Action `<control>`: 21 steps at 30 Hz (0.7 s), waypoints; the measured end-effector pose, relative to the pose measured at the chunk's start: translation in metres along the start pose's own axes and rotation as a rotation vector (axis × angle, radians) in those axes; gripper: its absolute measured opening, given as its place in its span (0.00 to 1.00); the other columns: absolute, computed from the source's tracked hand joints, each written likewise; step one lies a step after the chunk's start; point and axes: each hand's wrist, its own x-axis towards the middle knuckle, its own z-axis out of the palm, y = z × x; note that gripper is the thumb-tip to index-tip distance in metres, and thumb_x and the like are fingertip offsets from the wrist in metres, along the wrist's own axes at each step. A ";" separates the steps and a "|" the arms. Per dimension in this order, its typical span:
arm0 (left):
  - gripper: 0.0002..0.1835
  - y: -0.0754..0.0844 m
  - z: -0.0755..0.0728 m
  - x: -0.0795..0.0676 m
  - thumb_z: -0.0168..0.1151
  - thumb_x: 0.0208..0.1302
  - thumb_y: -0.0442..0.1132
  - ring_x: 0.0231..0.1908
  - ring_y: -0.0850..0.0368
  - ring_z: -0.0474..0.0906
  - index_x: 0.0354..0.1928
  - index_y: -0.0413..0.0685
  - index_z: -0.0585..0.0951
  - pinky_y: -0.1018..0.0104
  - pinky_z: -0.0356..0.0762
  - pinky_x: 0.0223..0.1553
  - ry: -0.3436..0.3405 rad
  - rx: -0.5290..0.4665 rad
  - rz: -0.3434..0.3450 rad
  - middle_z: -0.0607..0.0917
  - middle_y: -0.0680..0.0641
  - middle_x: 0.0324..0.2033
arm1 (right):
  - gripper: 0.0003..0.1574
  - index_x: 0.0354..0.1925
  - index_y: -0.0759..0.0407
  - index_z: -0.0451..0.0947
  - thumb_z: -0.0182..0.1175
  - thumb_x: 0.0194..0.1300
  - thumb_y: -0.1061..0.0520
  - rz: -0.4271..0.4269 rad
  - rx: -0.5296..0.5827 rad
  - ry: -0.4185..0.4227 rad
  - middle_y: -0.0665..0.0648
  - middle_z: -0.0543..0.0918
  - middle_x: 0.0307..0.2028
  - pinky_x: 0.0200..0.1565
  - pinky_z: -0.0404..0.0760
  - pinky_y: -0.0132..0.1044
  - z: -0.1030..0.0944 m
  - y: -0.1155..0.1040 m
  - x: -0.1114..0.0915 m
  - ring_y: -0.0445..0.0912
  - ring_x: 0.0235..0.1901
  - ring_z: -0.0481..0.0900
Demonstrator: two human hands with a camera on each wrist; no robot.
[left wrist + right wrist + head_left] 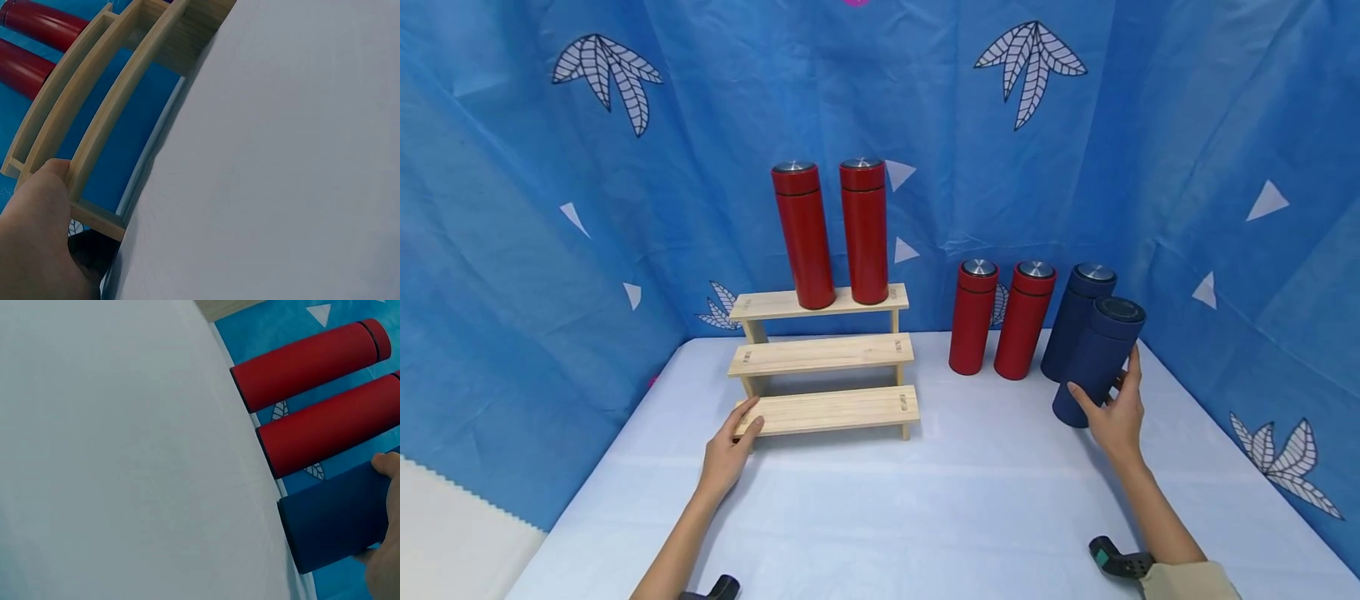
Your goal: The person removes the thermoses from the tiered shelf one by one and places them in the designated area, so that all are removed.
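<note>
My right hand (1120, 417) grips a dark blue thermos flask (1093, 362), thumb on one side and fingers on the other. The flask leans to the right in the head view, in front of a second blue thermos (1071, 325). In the right wrist view the held flask's base is close to the white table cover. On the left, my left hand (730, 450) holds the left end of the lowest board of a three-step wooden stand (835, 411). Two red thermoses (805, 242) with silver lids stand on its top step.
Two more red thermoses, a left one (973, 321) and a right one (1025, 325), stand on the white-covered table (955, 500) between the stand and the blue flasks. Blue patterned cloth (925, 100) hangs behind and at both sides.
</note>
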 end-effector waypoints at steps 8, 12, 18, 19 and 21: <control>0.30 0.000 -0.001 0.001 0.48 0.66 0.60 0.64 0.37 0.56 0.67 0.59 0.63 0.38 0.57 0.58 -0.001 -0.010 0.007 0.61 0.39 0.66 | 0.63 0.72 0.46 0.39 0.66 0.50 0.66 -0.095 0.031 0.069 0.66 0.61 0.61 0.58 0.65 0.51 -0.005 -0.013 0.005 0.58 0.58 0.64; 0.29 0.000 -0.001 0.002 0.48 0.67 0.59 0.64 0.36 0.56 0.67 0.57 0.64 0.37 0.57 0.58 0.012 -0.010 0.011 0.61 0.38 0.66 | 0.52 0.68 0.54 0.48 0.63 0.51 0.64 -0.226 0.036 0.230 0.60 0.62 0.61 0.62 0.56 0.39 -0.010 -0.037 0.012 0.48 0.62 0.59; 0.30 0.000 0.000 0.002 0.48 0.67 0.58 0.64 0.36 0.55 0.67 0.55 0.64 0.38 0.56 0.58 0.011 -0.005 0.012 0.61 0.37 0.66 | 0.36 0.58 0.61 0.59 0.58 0.49 0.62 -0.306 0.053 0.447 0.62 0.67 0.56 0.62 0.53 0.40 -0.002 -0.083 0.016 0.46 0.60 0.58; 0.30 0.000 0.000 0.002 0.48 0.67 0.58 0.64 0.36 0.55 0.67 0.55 0.64 0.38 0.56 0.58 0.011 -0.004 0.012 0.61 0.37 0.66 | 0.35 0.57 0.63 0.60 0.58 0.49 0.62 -0.325 0.069 0.447 0.64 0.68 0.55 0.62 0.53 0.41 0.001 -0.090 0.016 0.47 0.59 0.59; 0.30 0.000 0.001 0.001 0.48 0.67 0.59 0.64 0.36 0.56 0.67 0.56 0.64 0.38 0.56 0.58 0.011 -0.001 0.008 0.61 0.38 0.65 | 0.32 0.55 0.66 0.62 0.57 0.50 0.63 -0.371 0.092 0.413 0.68 0.68 0.53 0.62 0.54 0.42 0.010 -0.102 0.016 0.49 0.58 0.61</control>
